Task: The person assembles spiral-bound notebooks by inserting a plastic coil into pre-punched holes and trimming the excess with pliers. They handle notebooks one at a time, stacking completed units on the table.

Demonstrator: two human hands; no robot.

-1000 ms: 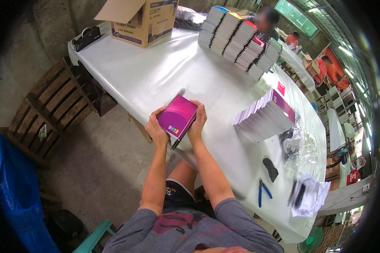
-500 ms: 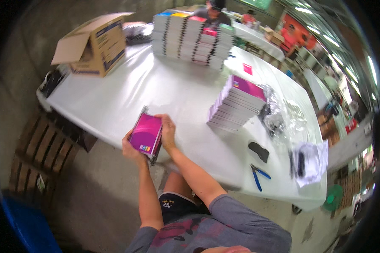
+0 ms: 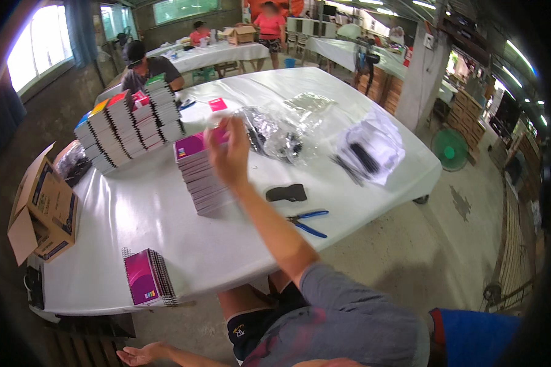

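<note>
My right hand (image 3: pixel 228 150) reaches over the right side of a tall stack of purple-covered notebooks (image 3: pixel 201 180); motion smears its fingers, and I cannot tell if they grip anything. Below the table's front left edge, my left hand (image 3: pixel 142 353) hangs empty, palm up with its fingers apart. A smaller pile of spiral-bound purple notebooks (image 3: pixel 143 278) lies near that edge, touched by neither hand. Right of the tall stack are a flat black piece (image 3: pixel 286 192) and blue-handled pliers (image 3: pixel 309 223).
An open cardboard box (image 3: pixel 54 205) and multicoloured notebook stacks (image 3: pixel 128 125) stand at the left. Crumpled clear plastic (image 3: pixel 275 134), black binding wires (image 3: pixel 364 158) on white sheeting (image 3: pixel 386 144) and a pink card (image 3: pixel 217 104) lie farther back. A person (image 3: pixel 150 68) sits behind the coloured stacks.
Both hands have let go of the small purple notebook pile, now on the table's front left. My right hand has moved to the tall stack, my left below the edge. The view has turned right.
</note>
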